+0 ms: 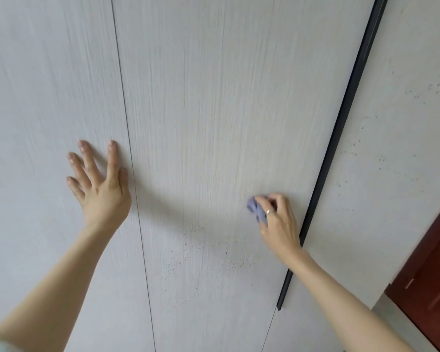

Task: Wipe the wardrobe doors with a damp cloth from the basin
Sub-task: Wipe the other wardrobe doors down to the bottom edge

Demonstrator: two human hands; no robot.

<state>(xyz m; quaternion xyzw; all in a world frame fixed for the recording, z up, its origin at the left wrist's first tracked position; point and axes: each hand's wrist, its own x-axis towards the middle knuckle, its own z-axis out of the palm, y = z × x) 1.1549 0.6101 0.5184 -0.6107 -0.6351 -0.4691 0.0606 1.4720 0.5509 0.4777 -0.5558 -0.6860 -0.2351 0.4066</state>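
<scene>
Pale wood-grain wardrobe doors fill the view. My left hand (99, 184) lies flat with fingers spread on the left door (48, 97), just left of the thin seam. My right hand (277, 219) grips a small bunched blue-grey cloth (255, 208) and presses it against the middle door (214, 97), close to that door's right edge. Small dark specks (186, 255) dot the middle door below and between my hands. The basin is out of view.
A black vertical handle strip (341, 138) runs along the middle door's right edge. Right of it is another pale panel (391, 148) with dark specks. A dark red-brown wooden door (432, 283) stands at the lower right.
</scene>
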